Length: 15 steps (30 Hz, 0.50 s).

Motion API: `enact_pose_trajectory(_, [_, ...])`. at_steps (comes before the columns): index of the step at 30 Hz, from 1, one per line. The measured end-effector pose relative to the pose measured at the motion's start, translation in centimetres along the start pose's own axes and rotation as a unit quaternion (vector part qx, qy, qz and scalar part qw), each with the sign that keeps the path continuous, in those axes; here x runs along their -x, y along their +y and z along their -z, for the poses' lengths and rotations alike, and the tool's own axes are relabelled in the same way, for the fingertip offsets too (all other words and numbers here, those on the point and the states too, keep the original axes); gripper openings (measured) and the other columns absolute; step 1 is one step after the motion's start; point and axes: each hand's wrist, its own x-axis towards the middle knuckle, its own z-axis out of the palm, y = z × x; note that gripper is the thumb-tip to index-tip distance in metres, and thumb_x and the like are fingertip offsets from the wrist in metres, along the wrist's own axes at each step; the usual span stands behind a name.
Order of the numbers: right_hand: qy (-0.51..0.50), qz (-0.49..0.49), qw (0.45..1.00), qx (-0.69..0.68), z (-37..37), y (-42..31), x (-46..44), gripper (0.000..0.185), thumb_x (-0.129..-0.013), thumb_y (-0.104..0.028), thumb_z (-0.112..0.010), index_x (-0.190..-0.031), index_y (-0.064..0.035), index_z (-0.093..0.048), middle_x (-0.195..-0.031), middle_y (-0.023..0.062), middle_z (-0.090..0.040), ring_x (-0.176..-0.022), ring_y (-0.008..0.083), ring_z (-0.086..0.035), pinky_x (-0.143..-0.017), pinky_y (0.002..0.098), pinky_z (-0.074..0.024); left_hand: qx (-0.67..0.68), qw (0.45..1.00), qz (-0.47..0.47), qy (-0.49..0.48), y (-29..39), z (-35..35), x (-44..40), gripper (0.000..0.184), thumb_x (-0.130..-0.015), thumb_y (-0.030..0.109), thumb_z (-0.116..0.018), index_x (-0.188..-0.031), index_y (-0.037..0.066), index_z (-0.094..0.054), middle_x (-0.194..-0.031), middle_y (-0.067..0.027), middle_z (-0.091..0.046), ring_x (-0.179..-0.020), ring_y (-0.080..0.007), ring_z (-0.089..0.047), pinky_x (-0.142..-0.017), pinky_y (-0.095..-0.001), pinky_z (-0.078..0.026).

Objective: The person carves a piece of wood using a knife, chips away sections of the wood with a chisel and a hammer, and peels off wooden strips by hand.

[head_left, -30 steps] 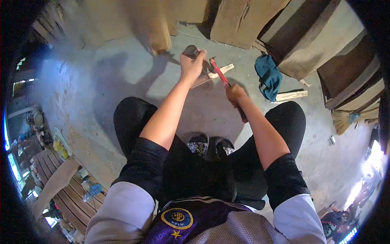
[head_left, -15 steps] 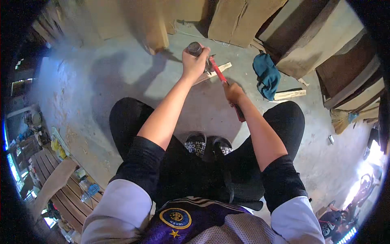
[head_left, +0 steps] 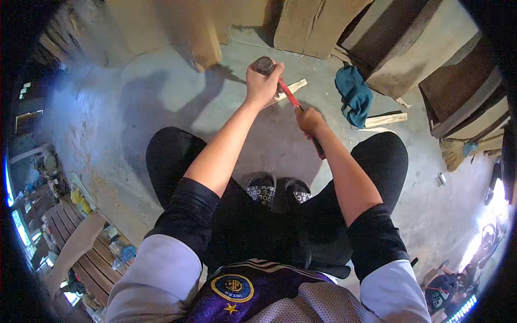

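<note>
Left hand [head_left: 261, 89] wrapped round dark round-ended tool [head_left: 264, 65]; right hand [head_left: 309, 121] clasped round slim red-and-black tool [head_left: 289, 93]. Pale narrow wood strip [head_left: 297, 85] beneath, on grey concrete floor [head_left: 110, 142]. Crumpled teal cloth [head_left: 353, 96] rightward; large brown wooden slabs [head_left: 318, 27] beyond.

The left hand [head_left: 260, 87] and the dark-ended tool [head_left: 264, 65] have been shifted nearer the red-shafted tool [head_left: 288, 93]. Its head, seen earlier, is now largely hidden.
</note>
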Motion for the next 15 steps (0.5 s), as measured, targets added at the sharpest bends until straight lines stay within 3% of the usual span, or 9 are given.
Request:
enact_pose_trajectory(3, [0.002, 0.016, 0.999, 0.029, -0.5, 0.6, -1.1, 0.079, -0.094, -0.061, -0.039, -0.083, 0.0134, -0.063, -0.069, 0.0260, -0.064, -0.057, 0.0341, -0.067, -0.053, 0.0439, -0.0551, 0.011, 1.000, -0.016, 0.014, -0.3, 0.0, -0.2, 0.023, -0.085, 0.011, -0.069, -0.068, 0.004, -0.056, -0.060, 0.0011, -0.056, -0.055, -0.0077, -0.052, -0.052, -0.0280, -0.041])
enact_pose_trajectory(5, [-0.012, 0.009, 0.999, 0.041, -0.5, 0.7, -1.3, 0.078, -0.094, -0.061, -0.037, -0.089, 0.0131, -0.063, -0.078, 0.0293, -0.064, -0.069, 0.0387, -0.067, -0.064, 0.0458, -0.0545, 0.014, 1.000, -0.009, 0.009, -0.6, 0.1, -0.4, 0.021, -0.085, 0.012, -0.070, -0.071, 0.005, -0.056, -0.060, 0.0030, -0.054, -0.053, -0.0062, -0.049, -0.049, -0.0264, -0.038])
enact_pose_trajectory(7, [-0.037, -0.012, 0.998, 0.042, 0.0, 0.1, -0.8, 0.077, -0.094, -0.060, -0.035, -0.103, 0.0120, -0.062, -0.097, 0.0354, -0.064, -0.093, 0.0474, -0.065, -0.085, 0.0492, -0.0529, 0.019, 1.000, -0.003, 0.007, -0.7, 0.1, -0.3, 0.020, -0.086, 0.013, -0.070, -0.072, 0.005, -0.057, -0.059, 0.0040, -0.052, -0.051, -0.0055, -0.048, -0.048, -0.0256, -0.036])
enact_pose_trajectory(13, [-0.042, -0.034, 0.998, 0.018, 0.6, -1.1, 0.4, 0.080, -0.094, -0.062, -0.035, -0.102, 0.0149, -0.058, -0.086, 0.0346, -0.065, -0.068, 0.0384, -0.070, -0.065, 0.0447, -0.0578, 0.022, 1.000, -0.009, 0.008, -1.0, 0.0, 0.0, 0.021, -0.086, 0.012, -0.069, -0.071, 0.006, -0.056, -0.060, 0.0038, -0.053, -0.053, -0.0054, -0.048, -0.049, -0.0253, -0.037])
enact_pose_trajectory(15, [-0.044, -0.023, 0.999, 0.022, 0.5, -1.1, 0.2, 0.079, -0.094, -0.061, -0.036, -0.101, 0.0141, -0.059, -0.086, 0.0344, -0.065, -0.069, 0.0394, -0.070, -0.066, 0.0448, -0.0578, 0.003, 1.000, -0.029, 0.010, -0.9, 0.0, 0.1, 0.021, -0.086, 0.010, -0.069, -0.071, 0.006, -0.055, -0.060, 0.0037, -0.054, -0.055, -0.0054, -0.049, -0.051, -0.0252, -0.038])
